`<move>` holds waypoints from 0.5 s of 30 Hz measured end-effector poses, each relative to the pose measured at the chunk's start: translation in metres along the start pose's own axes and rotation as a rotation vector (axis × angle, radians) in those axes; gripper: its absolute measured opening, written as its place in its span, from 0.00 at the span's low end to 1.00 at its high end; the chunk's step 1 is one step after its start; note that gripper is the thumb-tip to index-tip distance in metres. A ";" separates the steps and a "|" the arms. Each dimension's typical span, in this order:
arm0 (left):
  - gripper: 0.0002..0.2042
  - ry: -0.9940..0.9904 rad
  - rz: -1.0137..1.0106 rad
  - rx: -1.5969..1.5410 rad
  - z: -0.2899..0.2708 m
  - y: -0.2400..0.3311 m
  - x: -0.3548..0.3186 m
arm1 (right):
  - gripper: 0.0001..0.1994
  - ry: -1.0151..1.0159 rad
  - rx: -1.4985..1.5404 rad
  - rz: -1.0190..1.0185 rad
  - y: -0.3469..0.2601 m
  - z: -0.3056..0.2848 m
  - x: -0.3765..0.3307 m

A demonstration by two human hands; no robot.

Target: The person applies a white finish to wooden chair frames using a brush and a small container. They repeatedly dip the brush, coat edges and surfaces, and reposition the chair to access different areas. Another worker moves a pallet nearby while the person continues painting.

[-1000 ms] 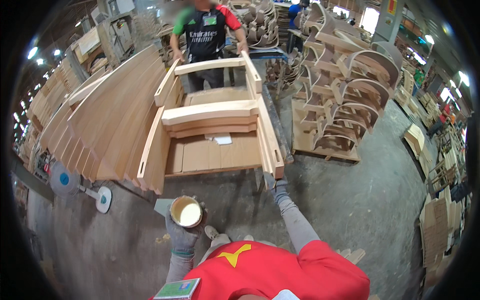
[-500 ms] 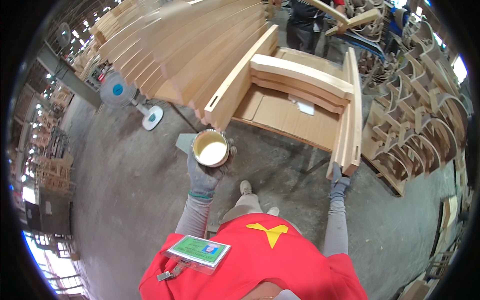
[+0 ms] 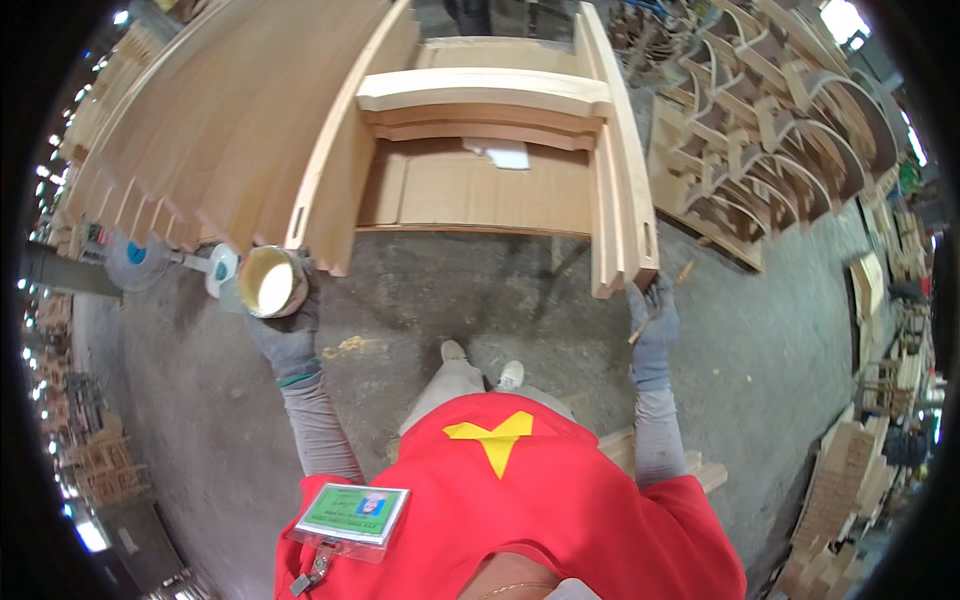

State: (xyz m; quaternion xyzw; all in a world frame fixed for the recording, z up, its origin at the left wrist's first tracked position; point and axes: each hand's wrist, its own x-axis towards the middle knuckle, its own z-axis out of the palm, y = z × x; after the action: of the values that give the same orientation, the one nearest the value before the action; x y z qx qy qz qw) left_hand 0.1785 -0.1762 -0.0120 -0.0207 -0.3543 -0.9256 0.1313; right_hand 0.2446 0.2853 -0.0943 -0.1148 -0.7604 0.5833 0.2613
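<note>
Grips a round, open-topped tub of cream-white liquid [image 3: 272, 283] in the grey-gloved left hand [image 3: 290, 340], between eight and nine o'clock in the view, curling about the tub's lower side. Shows a flat, pale grey-green piece [image 3: 228, 296] at the tub's nine o'clock, partly hidden. Closes the grey-gloved right hand [image 3: 652, 325], just past three o'clock, on a slim tan stick [image 3: 686, 272], slanting from the hand's one o'clock to its seven. Faces a pale wooden frame of long slotted rails and curved crosspieces [image 3: 480, 90] at twelve o'clock: toward half past one from the left hand, half past ten from the right. Has both hands at the near ends of the rails; cannot tell whether touching the wood. Sits, frame and all, over a brown board-topped counter [image 3: 420, 200] bearing a torn white scrap [image 3: 508, 153]. Includes stacked flat wooden boards [image 3: 235, 110] at ten o'clock, piled curved wooden pieces [image 3: 770, 130] at two.
</note>
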 end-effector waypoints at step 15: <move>0.23 0.219 -0.164 -0.228 0.029 0.009 -0.002 | 0.10 -0.047 -0.140 0.164 -0.025 -0.010 0.007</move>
State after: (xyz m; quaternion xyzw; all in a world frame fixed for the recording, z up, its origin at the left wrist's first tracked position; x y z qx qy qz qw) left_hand 0.1814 -0.1623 0.0152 0.0945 -0.2309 -0.9642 0.0899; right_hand 0.2473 0.2899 -0.0672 -0.1810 -0.7931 0.5509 0.1862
